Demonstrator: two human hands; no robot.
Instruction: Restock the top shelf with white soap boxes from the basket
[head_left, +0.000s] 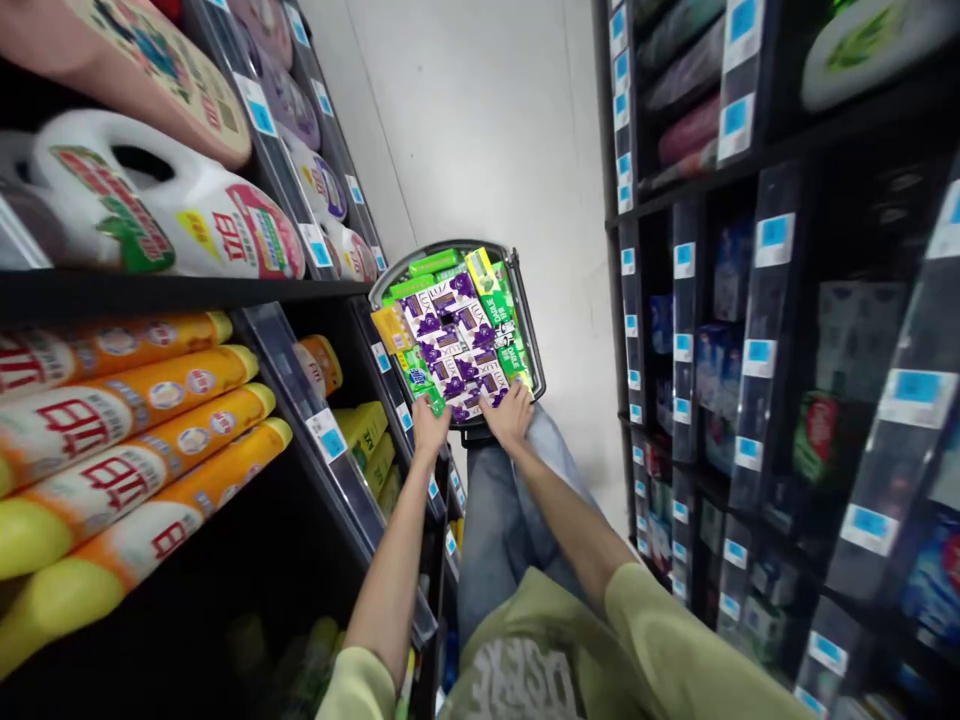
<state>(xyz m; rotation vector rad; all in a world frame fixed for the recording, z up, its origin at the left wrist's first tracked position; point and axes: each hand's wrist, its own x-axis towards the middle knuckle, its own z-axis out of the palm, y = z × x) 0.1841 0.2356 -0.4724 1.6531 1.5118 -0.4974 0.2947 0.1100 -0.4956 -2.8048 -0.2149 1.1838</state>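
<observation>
A dark shopping basket (pixel 525 310) sits on the floor in the aisle in front of me, packed with purple-and-white boxes (pixel 459 345) and green and yellow boxes (pixel 433 265). My left hand (pixel 429 425) rests on the near left corner of the basket, fingers curled over a green box. At the near right edge, my right hand (pixel 511 412) presses on the purple boxes, fingers bent down over them. Both arms reach straight ahead, above my jeans-clad legs.
On the left, shelves hold orange-and-yellow bottles (pixel 135 420), white detergent jugs (pixel 165 205) and yellow packs (pixel 364 425). Dark shelving (pixel 757 330) with blue price tags stands on the right. The pale floor (pixel 480 130) runs ahead between them.
</observation>
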